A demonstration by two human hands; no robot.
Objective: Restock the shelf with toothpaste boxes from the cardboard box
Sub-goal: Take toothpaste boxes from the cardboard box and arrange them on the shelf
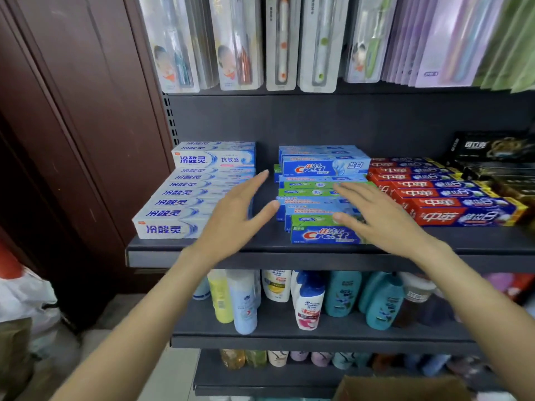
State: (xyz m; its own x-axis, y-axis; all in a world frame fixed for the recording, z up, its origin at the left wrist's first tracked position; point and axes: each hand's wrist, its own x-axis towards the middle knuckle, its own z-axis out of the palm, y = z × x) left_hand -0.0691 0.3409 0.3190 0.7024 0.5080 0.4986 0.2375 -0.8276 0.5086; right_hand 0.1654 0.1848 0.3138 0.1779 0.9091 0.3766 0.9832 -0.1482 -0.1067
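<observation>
left hand (234, 215): open, fingers straight n spread, nothing in it. Hovers over the gap btwn the white and blue stacks, can't tell if it touches anything
right hand (382, 218): also open, fingers straight, palm down over the Crest boxes (315, 202), fingertips look like they rest on the green/blue tops but not 100% sure
Crest boxes: middle stack on the shelf (260, 250), right under the r hand, just right of the l hand. Rows a bit crooked, front one sits near the shelf edge
white toothpaste boxes (185, 198): neat stack just left of the l hand
red toothpaste boxes (451, 198): right of the r hand, touching the Crest stack
cardboard box (402, 387): way below both hands, bottom edge of view, only its rim shows
shampoo bottles (307, 299): one shelf down, under the wrists
toothbrush packs (283, 41): hanging above both hands
</observation>
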